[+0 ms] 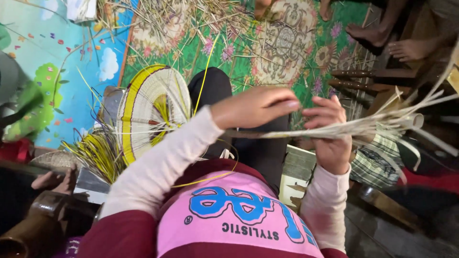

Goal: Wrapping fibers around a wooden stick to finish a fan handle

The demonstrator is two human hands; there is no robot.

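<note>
bundle of pale dry straw strips [354, 128] | gripped in closed fingers of right hand [330, 138] | left hand [253, 107] fingers curled loosely above bundle, grip cannot be told

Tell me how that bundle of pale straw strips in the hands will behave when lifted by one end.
The bundle of straw strips probably sags: its free ends fan out and droop past the right hand. It looks light, since thin flat strips are held level by a loose grip. Single strips could slip out, as the left hand only rests on top.
</note>
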